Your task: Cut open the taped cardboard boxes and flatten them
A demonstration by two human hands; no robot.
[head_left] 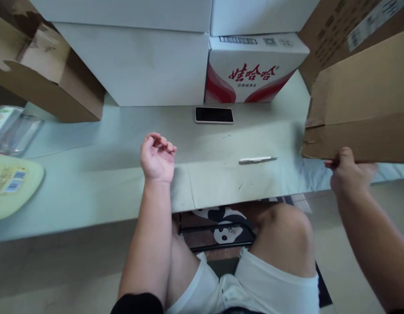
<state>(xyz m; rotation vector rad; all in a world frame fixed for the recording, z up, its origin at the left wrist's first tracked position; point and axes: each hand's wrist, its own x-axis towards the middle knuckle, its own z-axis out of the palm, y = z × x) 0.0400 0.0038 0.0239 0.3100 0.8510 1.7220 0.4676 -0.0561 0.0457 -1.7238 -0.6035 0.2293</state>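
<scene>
My right hand [350, 174] grips the lower edge of a brown cardboard piece [361, 100] at the right. Its thumb lies on the front face, and most of the fingers are hidden or blurred. The cardboard stands tilted over the table's right end, with a crease along its lower part. My left hand [157, 159] rests palm up above the table, fingers loosely curled and holding nothing. To its right lies a slim white pen-like tool [258, 160] with a thin dark tip. A black-screened phone [214, 115] lies farther back.
Large white boxes [156, 65] and a red-and-white carton [254, 72] line the back of the pale green table [100, 183]. On the left are an open cardboard box [74, 83], a clear plastic package [17, 128] and a yellow-green bottle [15, 185]. Seated knees are below the front edge.
</scene>
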